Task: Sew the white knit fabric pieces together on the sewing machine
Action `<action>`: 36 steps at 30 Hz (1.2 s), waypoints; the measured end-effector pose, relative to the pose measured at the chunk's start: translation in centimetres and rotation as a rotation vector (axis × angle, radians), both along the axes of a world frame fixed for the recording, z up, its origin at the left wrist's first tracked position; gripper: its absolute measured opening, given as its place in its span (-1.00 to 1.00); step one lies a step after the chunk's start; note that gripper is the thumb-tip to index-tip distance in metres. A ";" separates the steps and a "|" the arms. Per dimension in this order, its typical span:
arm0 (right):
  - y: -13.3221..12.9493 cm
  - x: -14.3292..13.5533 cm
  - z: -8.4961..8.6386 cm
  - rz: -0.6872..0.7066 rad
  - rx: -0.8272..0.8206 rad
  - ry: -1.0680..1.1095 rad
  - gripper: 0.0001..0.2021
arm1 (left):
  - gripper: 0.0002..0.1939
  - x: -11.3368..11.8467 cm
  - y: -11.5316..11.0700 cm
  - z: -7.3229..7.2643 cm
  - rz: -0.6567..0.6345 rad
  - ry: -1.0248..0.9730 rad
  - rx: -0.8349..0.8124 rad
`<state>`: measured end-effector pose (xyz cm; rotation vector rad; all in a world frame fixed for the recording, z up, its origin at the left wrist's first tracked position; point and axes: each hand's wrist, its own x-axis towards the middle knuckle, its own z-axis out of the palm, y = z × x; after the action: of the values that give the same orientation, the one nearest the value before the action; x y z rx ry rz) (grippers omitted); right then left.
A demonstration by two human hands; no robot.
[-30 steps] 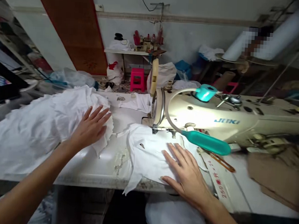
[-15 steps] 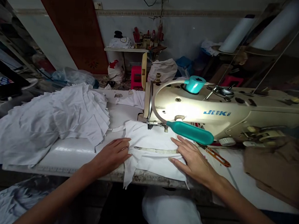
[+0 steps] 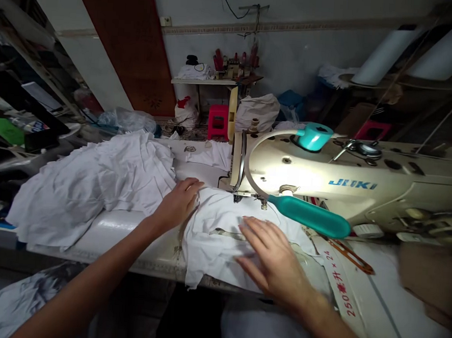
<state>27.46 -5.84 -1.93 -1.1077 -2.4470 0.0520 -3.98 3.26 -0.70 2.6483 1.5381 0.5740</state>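
Across the bench (image 3: 117,228), past the sewing machine (image 3: 389,184) and white pile (image 3: 94,186), one white piece (image 3: 209,257) lies at the needle, its stitching progress unclear. Left fingers (image 3: 186,188) touch its edge, grip unclear; right fingers (image 3: 259,234) spread over it.

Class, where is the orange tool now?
In the head view, the orange tool lies right of the right hand, just below the teal lamp, near red lettering.

A pink stool (image 3: 218,121) stands near the wall (image 3: 305,56). Left of it is a white bag (image 3: 186,116) with a red thing (image 3: 183,102) on top. A big pale sack (image 3: 257,111) and a blue bag (image 3: 291,99) are to its right. A black thing (image 3: 192,60) sits up on the small table (image 3: 185,81). Brown cloth (image 3: 420,275) lies at the right.
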 end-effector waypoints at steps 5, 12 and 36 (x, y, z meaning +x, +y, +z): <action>-1.4 -2.3 -1.3 0.051 -0.135 -0.104 -0.38 | -0.64 -0.2 5.0 -0.3 0.008 0.292 -0.057; -1.5 -2.0 -1.9 0.061 -0.155 -0.129 -0.34 | -0.46 1.7 4.6 1.8 0.211 0.284 0.143; -3.8 -0.3 -2.1 0.018 -0.035 0.061 -0.51 | -0.76 2.2 -3.2 -1.1 0.052 -0.166 0.016</action>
<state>27.21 -9.68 -4.04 -1.0823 -2.4102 0.1328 -1.81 0.05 -1.80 2.5053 1.5650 0.7903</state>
